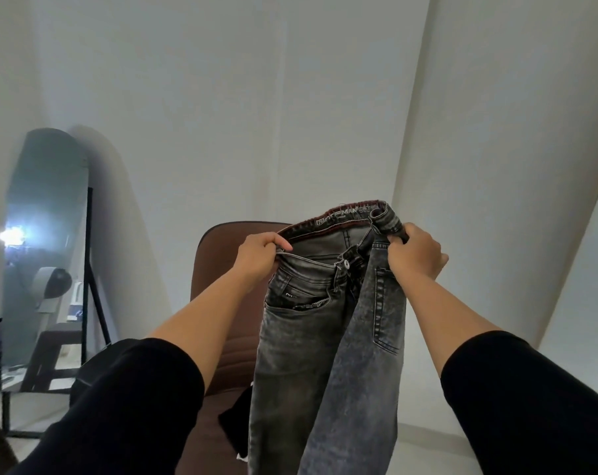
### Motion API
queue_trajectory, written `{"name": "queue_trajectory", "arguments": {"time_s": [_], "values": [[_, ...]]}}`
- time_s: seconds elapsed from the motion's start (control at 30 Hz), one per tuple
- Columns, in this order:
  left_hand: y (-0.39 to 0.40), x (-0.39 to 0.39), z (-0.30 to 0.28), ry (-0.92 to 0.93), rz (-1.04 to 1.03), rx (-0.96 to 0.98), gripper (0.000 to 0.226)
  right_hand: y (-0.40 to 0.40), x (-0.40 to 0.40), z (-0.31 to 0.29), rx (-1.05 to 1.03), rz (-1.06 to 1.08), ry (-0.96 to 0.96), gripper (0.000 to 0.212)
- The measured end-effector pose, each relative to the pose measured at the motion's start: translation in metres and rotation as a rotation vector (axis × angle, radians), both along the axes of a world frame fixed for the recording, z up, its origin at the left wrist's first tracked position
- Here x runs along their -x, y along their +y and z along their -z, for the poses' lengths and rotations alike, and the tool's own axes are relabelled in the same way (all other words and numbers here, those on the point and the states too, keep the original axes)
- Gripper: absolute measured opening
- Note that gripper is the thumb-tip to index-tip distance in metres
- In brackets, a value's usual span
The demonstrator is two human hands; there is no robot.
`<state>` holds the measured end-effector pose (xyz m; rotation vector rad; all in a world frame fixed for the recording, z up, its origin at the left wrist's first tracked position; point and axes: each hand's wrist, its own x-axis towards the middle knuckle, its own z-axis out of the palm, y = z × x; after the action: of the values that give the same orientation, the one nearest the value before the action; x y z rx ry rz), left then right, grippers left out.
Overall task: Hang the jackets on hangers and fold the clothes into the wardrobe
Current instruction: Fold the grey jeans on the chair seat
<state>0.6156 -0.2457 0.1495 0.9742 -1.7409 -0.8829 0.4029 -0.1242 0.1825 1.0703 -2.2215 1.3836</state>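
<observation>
Black sleeves frame the view at seven and five o'clock. Both hands pinch the jeans at the waistband: left hand at eleven, right hand at one, fingers curled into denim. Heavy, limp cloth; waistband corners grip best. Behind, a brown chair; a mirror at nine.

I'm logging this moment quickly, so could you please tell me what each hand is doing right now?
Left hand: gripping the waistband of the jeans.
Right hand: gripping the other side of the waistband.
</observation>
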Motion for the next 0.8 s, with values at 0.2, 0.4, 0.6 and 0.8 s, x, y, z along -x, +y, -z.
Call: {"name": "queue_trajectory", "arguments": {"time_s": [0.2, 0.4, 0.6, 0.8], "values": [[0.015, 0.004, -0.014, -0.168, 0.116, -0.01, 0.047, 0.011, 0.004, 0.002, 0.11, -0.09, -0.02, 0.046], [0.014, 0.005, -0.019, -0.483, -0.004, 0.276, 0.048, 0.017, 0.009, 0.001, 0.048, -0.097, 0.038, 0.065], [0.011, 0.005, -0.039, -0.157, -0.132, 0.385, 0.025, 0.019, 0.014, -0.011, 0.057, -0.359, -0.155, 0.031], [0.024, 0.027, -0.084, 0.16, -0.107, 0.327, 0.023, 0.007, -0.011, -0.02, 0.129, -0.611, -0.238, 0.015]]}}
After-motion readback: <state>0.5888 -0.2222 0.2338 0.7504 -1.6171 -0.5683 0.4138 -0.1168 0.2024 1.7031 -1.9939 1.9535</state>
